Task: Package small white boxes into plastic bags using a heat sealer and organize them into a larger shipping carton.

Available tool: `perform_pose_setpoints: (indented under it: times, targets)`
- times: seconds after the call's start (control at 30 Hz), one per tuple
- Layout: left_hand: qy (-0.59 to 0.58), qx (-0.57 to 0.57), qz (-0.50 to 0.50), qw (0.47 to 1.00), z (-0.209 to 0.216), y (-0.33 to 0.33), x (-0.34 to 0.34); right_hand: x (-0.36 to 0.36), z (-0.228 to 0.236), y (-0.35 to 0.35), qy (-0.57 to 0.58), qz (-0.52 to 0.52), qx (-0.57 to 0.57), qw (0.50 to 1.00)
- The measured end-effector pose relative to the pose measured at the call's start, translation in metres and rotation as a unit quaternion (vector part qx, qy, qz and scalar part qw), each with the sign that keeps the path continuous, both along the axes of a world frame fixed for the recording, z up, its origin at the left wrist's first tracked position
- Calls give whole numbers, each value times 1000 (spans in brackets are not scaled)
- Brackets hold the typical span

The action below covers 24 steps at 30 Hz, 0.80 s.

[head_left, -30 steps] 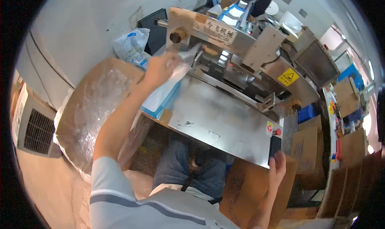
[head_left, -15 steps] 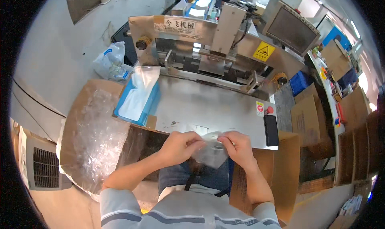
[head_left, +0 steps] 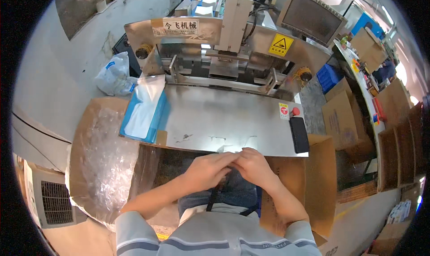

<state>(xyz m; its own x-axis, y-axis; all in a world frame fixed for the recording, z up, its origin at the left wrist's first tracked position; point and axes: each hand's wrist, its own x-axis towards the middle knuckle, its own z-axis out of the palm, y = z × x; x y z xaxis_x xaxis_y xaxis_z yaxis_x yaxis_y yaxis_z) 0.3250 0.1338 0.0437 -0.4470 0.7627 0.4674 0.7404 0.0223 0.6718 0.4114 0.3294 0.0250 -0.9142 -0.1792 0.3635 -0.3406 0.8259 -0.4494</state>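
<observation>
Just off the front edge of a metal worktop [head_left: 233, 114], my two hands meet at the fingertips. My left hand [head_left: 207, 170] has its fingers bent and pressed inward against the other hand. Beside it, my right hand [head_left: 254, 167] is closed too, thumb and fingers together. Whatever lies between them is hidden by the fingers; no plastic bag shows there. Behind the worktop stands a metal machine [head_left: 224, 67] with a central upright head. On the worktop's left end, a blue box [head_left: 162, 114] holds a stack of thin white sheets or bags [head_left: 144, 108].
To the left, a carton [head_left: 92, 110] is full of clear plastic bags [head_left: 109, 153]. An open cardboard box [head_left: 320, 188] stands right of my legs. A black phone-like slab [head_left: 299, 135] and a red button [head_left: 295, 111] sit at the worktop's right end.
My hands have come together. The clear plastic bag they held spread between them no longer shows. The whole view has shifted a little.
</observation>
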Motion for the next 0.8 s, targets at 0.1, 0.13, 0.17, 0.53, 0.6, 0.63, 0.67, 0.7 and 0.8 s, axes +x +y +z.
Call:
perform_pose_setpoints:
  times: [0.1, 0.13, 0.17, 0.53, 0.6, 0.63, 0.67, 0.7, 0.8]
  targets:
    - [18, -142, -16, 990, -7, 3, -15, 1, 2, 1, -26, 12, 10, 1000]
    - [18, -142, -18, 990, -9, 0, -19, 1, 0, 4, -26, 10, 10, 1000]
    - [33, -229, -17, 973, -11, -3, -22, 1, -3, 8, -56, 11, 14, 998]
    - [-131, -284, -106, 944, 20, -25, -78, -21, 5, 62, -158, 156, -154, 963]
    - [-117, -247, -93, 957, 0, -11, -108, -49, -4, 67, -118, 113, -179, 970]
    - [-92, -228, -85, 966, -6, -4, -122, -61, -8, 73, -107, 89, -185, 973]
    - [-91, -228, -86, 965, -9, 4, -137, -74, -12, 81, -96, 64, -191, 975]
    - [-110, -254, -71, 958, -13, 13, -152, -87, -21, 93, -109, 40, -174, 978]
    - [-156, -257, -40, 953, -52, 26, -204, -131, -29, 105, -177, -25, -180, 967]
